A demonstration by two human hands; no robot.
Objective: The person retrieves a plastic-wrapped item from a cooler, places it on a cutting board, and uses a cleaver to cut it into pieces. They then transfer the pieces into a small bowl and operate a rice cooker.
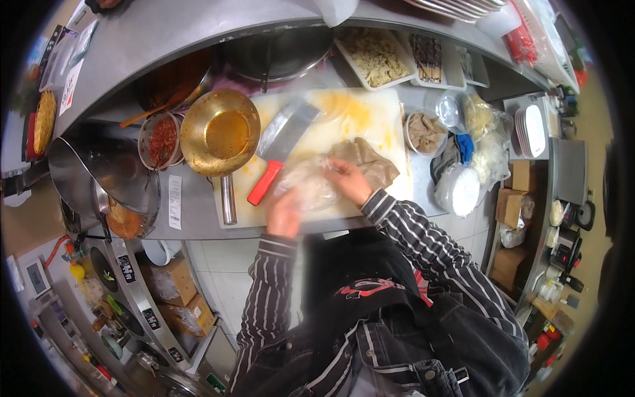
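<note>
My right hand (349, 179) pinches the edge of a clear plastic bag (315, 181) over the white cutting board (404, 173). My left hand (284, 214) is motion-blurred at the bag's near left side; whether its fingers grip the plastic cannot be made out. Folded brown sheets of food (372, 161) lie on the board just beyond and right of my right hand. A cleaver (290, 130) with a red handle rests flat to the left of the bag. Yellow-orange stains mark the board.
A brassy, oily pan (221, 133) overlaps the board's left side, beside a tub of red chili paste (162, 139). On the right stand a bowl of brown pieces (425, 132) and bagged white lids (457, 189). A shelf (163, 64) overhangs the counter's back.
</note>
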